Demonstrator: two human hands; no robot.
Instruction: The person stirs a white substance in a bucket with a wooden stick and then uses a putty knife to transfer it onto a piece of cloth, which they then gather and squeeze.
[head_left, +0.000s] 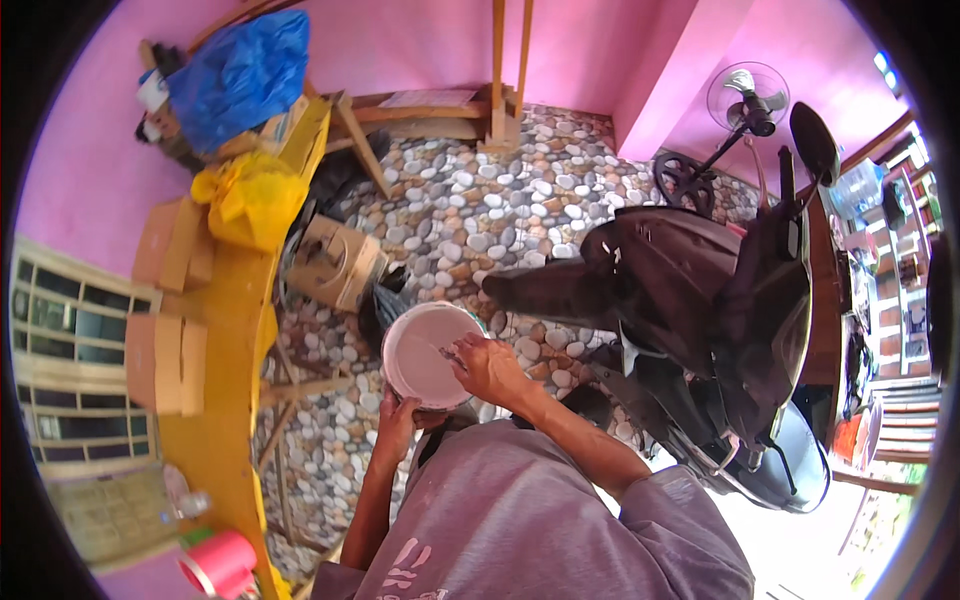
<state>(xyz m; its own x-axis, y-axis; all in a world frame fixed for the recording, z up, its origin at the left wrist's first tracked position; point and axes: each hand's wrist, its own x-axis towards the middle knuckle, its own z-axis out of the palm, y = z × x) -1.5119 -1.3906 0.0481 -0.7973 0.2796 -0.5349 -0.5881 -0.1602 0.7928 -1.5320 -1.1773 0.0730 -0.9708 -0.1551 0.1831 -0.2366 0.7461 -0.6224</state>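
Observation:
A round white bucket [418, 350] is held in front of my body, its pale inside facing up. My left hand [397, 425] grips its near left side, thumb up by the rim. Over the right part of the opening is my right hand [490, 370], its fingers curled together and pointing into the bucket. A small dark bit shows at those fingertips, too small to name. The bucket's underside and the fingers beneath it are hidden.
To the left runs a yellow table [215, 375] with cardboard boxes [165, 365], a yellow bag [255, 200] and a blue bag [245, 75]. A dark motorbike [700, 290] stands close on the right. Beyond the bucket are a carton [335, 262] and a fan [755, 115].

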